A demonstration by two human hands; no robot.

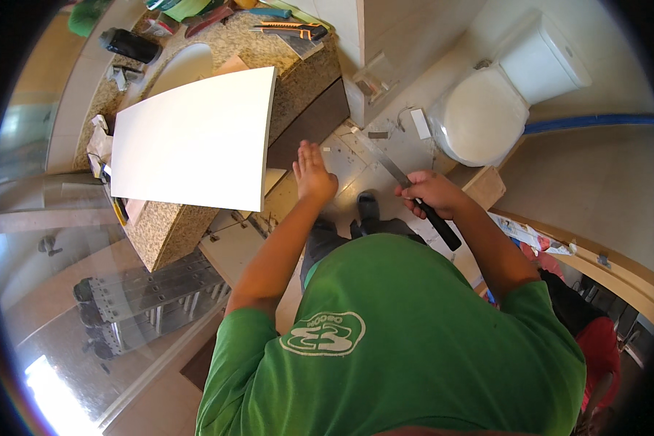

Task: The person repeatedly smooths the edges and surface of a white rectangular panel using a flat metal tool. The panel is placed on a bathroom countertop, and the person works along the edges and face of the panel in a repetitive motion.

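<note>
My right hand (430,195) is closed around a long flat file (389,166) with a black handle. Its grey blade slants away toward the far left, over the floor. To the left of it, my left hand (315,173) is held up with its fingers stretched out and nothing in it. Nearest to that hand is the right edge of a white panel (192,138), apart from the fingers. The panel lies across a speckled granite countertop (168,231) and covers part of the sink basin (185,67).
An orange-and-black utility knife (292,29) and a black bottle (130,46) lie at the counter's back. A toilet (479,116) stands at the far right. Debris litters the tiled floor (345,156). A folded ladder (156,291) shows through glass on the left. A wooden frame (618,272) runs along the right.
</note>
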